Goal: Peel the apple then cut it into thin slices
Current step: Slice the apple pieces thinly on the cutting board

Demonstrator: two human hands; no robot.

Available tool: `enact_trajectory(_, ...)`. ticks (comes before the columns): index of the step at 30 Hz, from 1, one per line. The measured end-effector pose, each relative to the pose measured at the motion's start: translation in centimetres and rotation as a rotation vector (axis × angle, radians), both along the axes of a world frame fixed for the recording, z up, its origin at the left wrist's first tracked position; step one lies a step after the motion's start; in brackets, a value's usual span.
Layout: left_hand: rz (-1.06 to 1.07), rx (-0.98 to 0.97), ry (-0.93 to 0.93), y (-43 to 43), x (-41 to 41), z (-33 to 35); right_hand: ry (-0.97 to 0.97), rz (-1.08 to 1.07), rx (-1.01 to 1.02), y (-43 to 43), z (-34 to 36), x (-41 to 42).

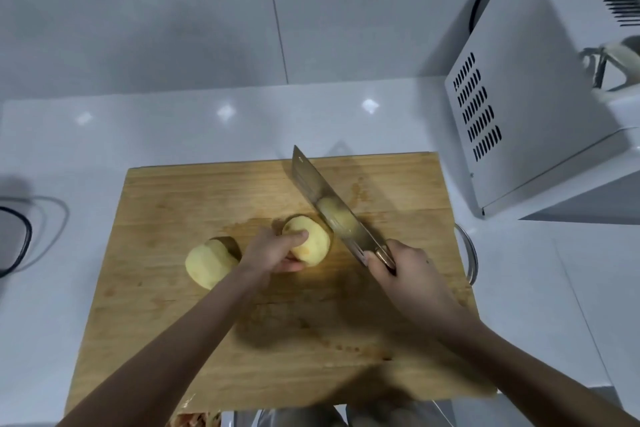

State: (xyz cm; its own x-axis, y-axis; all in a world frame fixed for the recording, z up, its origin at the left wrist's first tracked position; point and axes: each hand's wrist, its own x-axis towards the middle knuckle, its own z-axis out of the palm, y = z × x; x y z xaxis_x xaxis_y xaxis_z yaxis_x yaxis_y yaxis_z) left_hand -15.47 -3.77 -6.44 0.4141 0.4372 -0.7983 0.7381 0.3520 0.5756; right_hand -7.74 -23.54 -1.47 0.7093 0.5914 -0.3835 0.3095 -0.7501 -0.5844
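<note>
A peeled apple half (311,243) is gripped by the left hand (273,251) mid cutting board (173,191). The knife (329,208), grasped by the right hand (407,274), is held just beside it. The other half (207,265) is laid further left.

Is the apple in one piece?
No, one peeled half lies alone on the cutting board; the left hand holds the other half.
</note>
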Motion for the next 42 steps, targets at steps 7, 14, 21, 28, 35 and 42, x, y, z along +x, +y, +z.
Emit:
enact_trajectory(7,-0.433,0.660,0.039,-1.0,-1.3,-0.6,-0.207,0.181,-0.107,0.2,0.2,-0.1)
enact_trajectory(14,-0.854,1.219,-0.508,-0.3,-2.3,-3.1,-0.309,0.378,-0.209,0.8,0.8,2.6)
enact_trajectory(21,-1.013,1.290,-0.593,0.7,-2.7,-3.3,-0.183,0.357,-0.190,0.5,1.0,3.3)
enact_trajectory(28,-1.053,1.293,-0.618,0.9,-2.4,-3.4,-0.208,0.408,-0.300,1.6,1.2,3.0)
enact_trajectory(35,-1.070,1.300,-0.581,0.8,-2.7,-3.5,-0.146,0.414,-0.264,2.8,-1.8,2.9)
enact_trajectory(42,-1.065,1.367,-0.577,0.6,-2.6,-3.1,-0.252,0.390,-0.247,1.1,0.6,1.7)
